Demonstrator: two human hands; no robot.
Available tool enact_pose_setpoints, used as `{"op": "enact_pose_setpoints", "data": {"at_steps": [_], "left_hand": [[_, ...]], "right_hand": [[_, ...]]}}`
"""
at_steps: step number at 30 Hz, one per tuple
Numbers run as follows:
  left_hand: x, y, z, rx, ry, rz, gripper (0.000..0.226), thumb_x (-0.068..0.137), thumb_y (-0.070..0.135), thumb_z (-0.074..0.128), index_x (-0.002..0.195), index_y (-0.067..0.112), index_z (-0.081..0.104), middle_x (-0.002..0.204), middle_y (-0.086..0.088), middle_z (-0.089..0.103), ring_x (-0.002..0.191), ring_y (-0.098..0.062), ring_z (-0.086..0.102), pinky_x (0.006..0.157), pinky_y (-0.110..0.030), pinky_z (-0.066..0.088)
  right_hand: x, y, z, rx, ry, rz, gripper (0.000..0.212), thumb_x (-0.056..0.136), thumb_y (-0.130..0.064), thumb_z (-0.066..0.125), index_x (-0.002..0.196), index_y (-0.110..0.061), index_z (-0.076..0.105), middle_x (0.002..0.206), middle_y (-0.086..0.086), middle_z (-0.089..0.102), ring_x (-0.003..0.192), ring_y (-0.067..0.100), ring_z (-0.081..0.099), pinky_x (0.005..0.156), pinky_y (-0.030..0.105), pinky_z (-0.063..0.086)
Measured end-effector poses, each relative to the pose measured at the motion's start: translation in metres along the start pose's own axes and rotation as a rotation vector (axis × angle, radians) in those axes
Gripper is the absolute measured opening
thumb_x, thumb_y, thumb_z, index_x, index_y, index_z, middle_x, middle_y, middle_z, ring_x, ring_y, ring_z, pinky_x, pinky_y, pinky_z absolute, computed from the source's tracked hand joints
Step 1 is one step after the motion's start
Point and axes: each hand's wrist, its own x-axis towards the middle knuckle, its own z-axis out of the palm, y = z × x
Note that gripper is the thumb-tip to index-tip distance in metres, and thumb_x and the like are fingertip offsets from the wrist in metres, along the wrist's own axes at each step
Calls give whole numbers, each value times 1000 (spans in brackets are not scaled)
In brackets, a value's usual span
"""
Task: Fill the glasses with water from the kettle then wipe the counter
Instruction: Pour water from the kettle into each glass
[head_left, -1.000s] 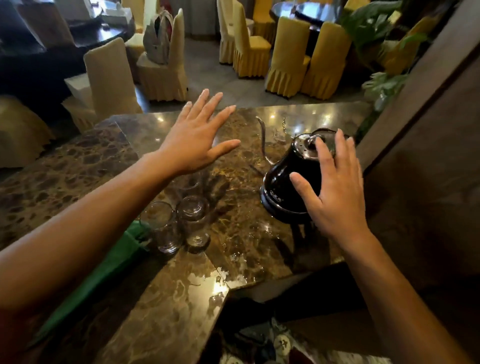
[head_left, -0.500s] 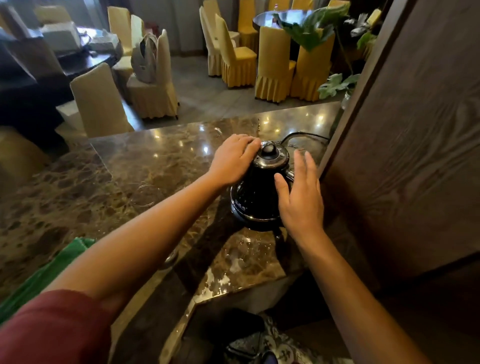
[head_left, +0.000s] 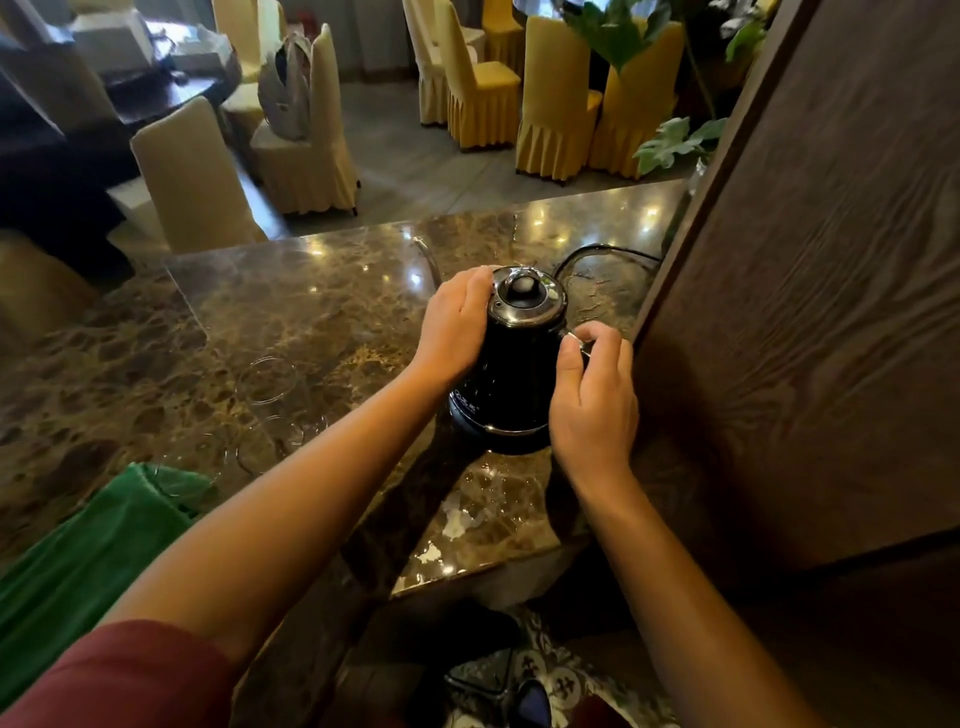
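A black kettle (head_left: 511, 374) with a chrome lid and a thin gooseneck spout stands upright on the brown marble counter (head_left: 311, 322). My left hand (head_left: 454, 325) is cupped against the kettle's left upper side. My right hand (head_left: 592, 400) is closed around the handle at the kettle's right. Clear glasses (head_left: 270, 384) stand left of the kettle, partly behind my left forearm. A green cloth (head_left: 98, 535) lies on the counter at the near left.
A dark wooden wall panel (head_left: 810, 312) rises just right of the kettle. A black power cord (head_left: 608, 252) runs behind the kettle. Covered chairs (head_left: 192, 182) and a leafy plant (head_left: 670, 140) stand beyond the counter's far edge.
My right hand went from flat against the kettle to closed around its handle. My left hand shifted slightly down the kettle's left side. The view moved closer.
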Motion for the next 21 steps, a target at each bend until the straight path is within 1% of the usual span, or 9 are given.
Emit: {"op": "enact_pose_setpoints", "data": {"at_steps": [2, 5, 8, 11, 13, 15, 17, 19, 21], "left_hand": [[-4, 3, 4, -127, -26, -60, 46, 104, 41, 31, 110, 25, 74, 108, 7, 75, 105, -7, 66, 94, -32, 49], [-4, 2, 8, -293, -51, -134, 45, 102, 48, 33, 109, 32, 74, 107, 8, 77, 106, -8, 69, 95, -34, 50], [-3, -4, 11, -357, -27, -150, 44, 99, 47, 38, 99, 25, 76, 99, 0, 77, 101, -22, 70, 96, -47, 51], [-2, -6, 15, -373, 26, -170, 51, 91, 50, 41, 94, 9, 72, 97, -13, 75, 100, -36, 66, 94, -54, 48], [-1, -6, 15, -380, 25, -200, 58, 89, 51, 43, 97, 0, 68, 99, -21, 72, 93, -33, 66, 94, -56, 48], [-1, -3, 13, -393, 27, -237, 60, 90, 50, 44, 98, -5, 67, 100, -25, 70, 87, -26, 63, 93, -56, 48], [0, 1, 13, -397, 52, -266, 59, 94, 46, 43, 99, -8, 67, 97, -26, 71, 85, -23, 63, 90, -51, 50], [1, 6, 11, -433, 87, -284, 55, 95, 41, 43, 98, -8, 69, 89, -19, 73, 83, -20, 64, 83, -39, 51], [-1, 9, 7, -449, 122, -287, 43, 96, 36, 44, 89, 8, 76, 82, -5, 75, 77, -12, 67, 72, -23, 52]], "right_hand": [[-1, 1, 3, 14, 24, 4, 24, 110, -33, 46, 122, -15, 57, 118, -1, 56, 99, 24, 61, 81, 47, 52], [0, 4, 4, 28, 30, -20, 28, 108, -36, 44, 119, -13, 58, 114, 1, 61, 96, 20, 61, 78, 39, 48], [3, 11, 0, 179, 3, 28, 25, 104, -38, 54, 110, -14, 58, 91, -9, 66, 79, 8, 61, 69, 30, 47], [6, 19, -4, 322, -18, 81, 26, 96, -39, 67, 88, -17, 58, 68, -16, 55, 61, 0, 49, 58, 17, 40], [8, 24, -4, 351, -40, 70, 39, 93, -45, 67, 75, -13, 53, 62, -14, 44, 58, 2, 39, 54, 20, 34], [15, 26, -5, 443, -112, 106, 48, 90, -47, 68, 69, -9, 48, 61, -9, 43, 59, 9, 38, 55, 30, 35], [24, 24, -7, 514, -216, 150, 45, 85, -47, 70, 64, -13, 49, 60, -2, 43, 57, 15, 39, 55, 35, 34], [29, 17, -9, 507, -255, 150, 40, 83, -50, 68, 58, -25, 49, 56, -8, 43, 56, 12, 40, 55, 36, 36], [29, 9, -13, 492, -266, 128, 48, 85, -57, 64, 56, -21, 53, 55, -12, 46, 54, 9, 43, 55, 33, 37]]}}
